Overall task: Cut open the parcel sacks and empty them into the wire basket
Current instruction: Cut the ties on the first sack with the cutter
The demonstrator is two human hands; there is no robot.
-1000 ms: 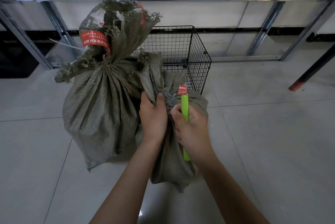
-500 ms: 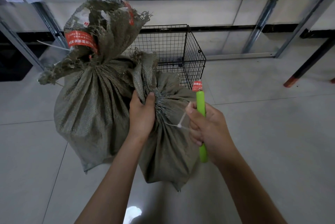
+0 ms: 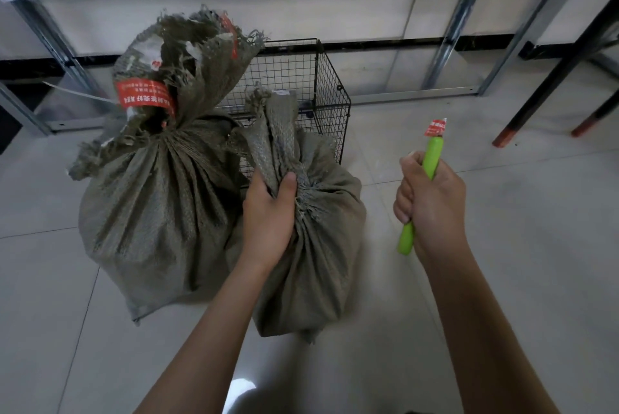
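Note:
Two grey-green woven sacks stand on the tiled floor. The small sack (image 3: 311, 266) is in front of me, and my left hand (image 3: 268, 216) grips its gathered neck. The larger sack (image 3: 150, 212) stands to its left, its neck tied and wrapped in red printed tape. My right hand (image 3: 432, 206) is off to the right, clear of the sacks, and holds a green-handled cutter (image 3: 407, 239) upright, a scrap of red tape stuck on its tip. Behind the sacks is the black wire basket (image 3: 330, 92).
Metal shelf frames (image 3: 449, 45) run along the wall behind the basket. Dark table legs (image 3: 536, 99) with red feet come down at the right. A white strap sticks out at the left behind the larger sack.
My right hand pulled the cutter away from the small sack's neck, out to the right. The white tie seen at the neck half a second ago is gone from view. My left hand kept its grip.

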